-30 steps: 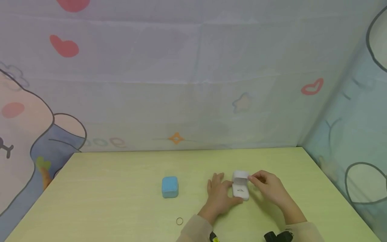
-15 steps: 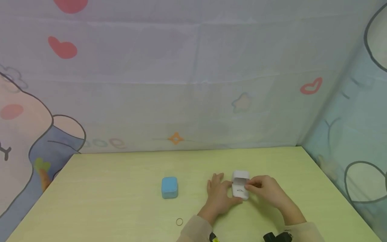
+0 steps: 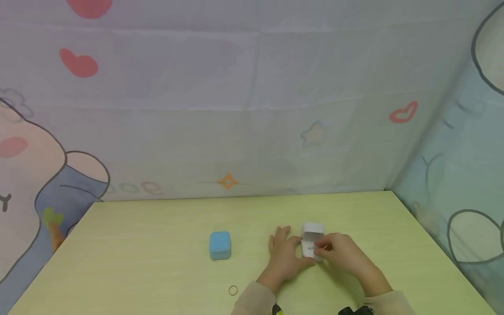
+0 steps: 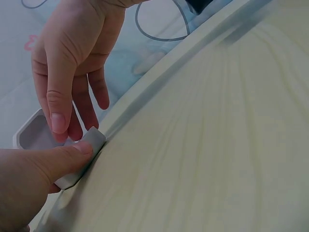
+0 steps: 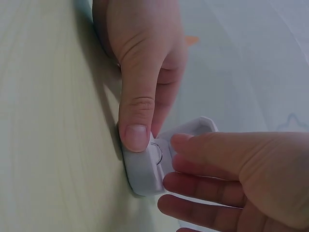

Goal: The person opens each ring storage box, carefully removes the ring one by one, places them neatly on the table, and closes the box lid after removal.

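A small white ring box [image 3: 313, 228] stands with its lid raised on the right part of the table. Upright in its insert sits a silver-looking ring [image 5: 161, 153]. My left hand [image 3: 285, 259] grips the base of the box, thumb on the front and fingers round the left side. From the right, my right hand [image 3: 343, 253] reaches into the opening. Its thumb and fingertips hover close to the ring, and in the right wrist view a small gap shows between them and it. The other right fingers [image 4: 98, 89] hang loosely beside the box.
Left of the hands is a closed blue ring box [image 3: 220, 246]. Another thin ring [image 3: 229, 290] lies on the pale yellow table [image 3: 157, 262], near the left sleeve. A printed cloth [image 3: 197, 109] hangs behind the table, with another at the right side.
My right hand has moved from the right edge of the raised lid, down and left to the ring in the box. My left hand keeps its grip on the box.
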`<act>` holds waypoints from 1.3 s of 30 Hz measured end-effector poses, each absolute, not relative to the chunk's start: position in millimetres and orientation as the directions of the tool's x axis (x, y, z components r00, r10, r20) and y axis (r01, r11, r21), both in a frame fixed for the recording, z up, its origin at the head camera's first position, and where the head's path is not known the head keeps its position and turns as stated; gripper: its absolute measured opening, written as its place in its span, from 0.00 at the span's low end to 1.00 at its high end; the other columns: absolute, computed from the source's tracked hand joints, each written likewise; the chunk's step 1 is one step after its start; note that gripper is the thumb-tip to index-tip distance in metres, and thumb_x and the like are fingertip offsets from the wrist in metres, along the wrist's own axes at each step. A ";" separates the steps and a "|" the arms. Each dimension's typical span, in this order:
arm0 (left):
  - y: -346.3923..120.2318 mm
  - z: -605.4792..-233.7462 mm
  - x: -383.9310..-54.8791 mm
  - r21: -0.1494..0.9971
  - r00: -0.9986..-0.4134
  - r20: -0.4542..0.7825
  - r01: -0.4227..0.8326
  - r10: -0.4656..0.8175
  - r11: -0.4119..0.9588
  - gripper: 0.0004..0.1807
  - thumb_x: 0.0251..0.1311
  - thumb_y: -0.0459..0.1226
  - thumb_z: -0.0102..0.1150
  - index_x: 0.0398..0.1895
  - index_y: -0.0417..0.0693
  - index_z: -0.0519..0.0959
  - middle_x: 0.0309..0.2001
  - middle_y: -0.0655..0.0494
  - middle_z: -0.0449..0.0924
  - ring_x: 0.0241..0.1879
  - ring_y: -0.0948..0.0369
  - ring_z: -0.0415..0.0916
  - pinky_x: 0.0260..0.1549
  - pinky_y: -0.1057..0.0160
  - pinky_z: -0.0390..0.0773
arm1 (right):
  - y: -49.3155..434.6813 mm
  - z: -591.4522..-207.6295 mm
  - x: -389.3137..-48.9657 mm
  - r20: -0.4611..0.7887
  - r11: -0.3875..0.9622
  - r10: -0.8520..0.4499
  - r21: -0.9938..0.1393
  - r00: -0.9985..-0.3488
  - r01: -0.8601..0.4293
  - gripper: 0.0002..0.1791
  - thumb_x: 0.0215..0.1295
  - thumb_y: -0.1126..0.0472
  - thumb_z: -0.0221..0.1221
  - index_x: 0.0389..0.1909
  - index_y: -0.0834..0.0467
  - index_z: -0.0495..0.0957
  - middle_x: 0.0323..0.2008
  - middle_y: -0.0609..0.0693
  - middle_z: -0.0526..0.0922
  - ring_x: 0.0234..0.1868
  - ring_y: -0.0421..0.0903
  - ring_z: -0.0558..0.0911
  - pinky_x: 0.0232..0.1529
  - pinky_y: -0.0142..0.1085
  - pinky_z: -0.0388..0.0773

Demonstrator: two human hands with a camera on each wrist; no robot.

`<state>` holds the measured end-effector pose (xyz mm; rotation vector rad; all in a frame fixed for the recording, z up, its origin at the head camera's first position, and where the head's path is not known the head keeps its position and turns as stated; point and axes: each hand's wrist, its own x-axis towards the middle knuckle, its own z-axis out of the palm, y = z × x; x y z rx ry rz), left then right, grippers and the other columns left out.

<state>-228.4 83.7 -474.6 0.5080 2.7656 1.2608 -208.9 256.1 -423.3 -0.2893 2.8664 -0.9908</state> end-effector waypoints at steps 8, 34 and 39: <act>83.6 -474.6 -228.7 0.741 -0.942 0.082 0.275 0.324 0.612 0.33 0.46 0.54 0.69 0.52 0.43 0.77 0.71 0.43 0.54 0.73 0.41 0.39 0.68 0.36 0.37 | 251.7 -422.8 -208.6 -0.034 0.788 -0.184 -0.602 -0.982 -0.127 0.11 0.57 0.62 0.64 0.39 0.63 0.83 0.37 0.52 0.84 0.34 0.42 0.80 0.31 0.33 0.79; 83.8 -476.7 -230.2 0.735 -0.940 0.093 0.288 0.330 0.614 0.34 0.46 0.55 0.69 0.52 0.44 0.78 0.71 0.42 0.54 0.73 0.41 0.40 0.68 0.36 0.37 | 243.4 -427.3 -205.8 0.098 0.843 -0.214 -0.484 -0.972 -0.235 0.08 0.52 0.65 0.66 0.35 0.62 0.84 0.34 0.51 0.82 0.35 0.44 0.81 0.38 0.40 0.81; 84.4 -478.0 -230.8 0.729 -0.940 0.097 0.291 0.327 0.620 0.33 0.46 0.55 0.69 0.52 0.44 0.78 0.71 0.42 0.55 0.73 0.41 0.40 0.68 0.36 0.37 | 238.6 -430.2 -206.2 0.110 0.882 -0.176 -0.424 -0.978 -0.207 0.06 0.53 0.65 0.66 0.33 0.60 0.85 0.33 0.48 0.82 0.35 0.42 0.81 0.39 0.38 0.81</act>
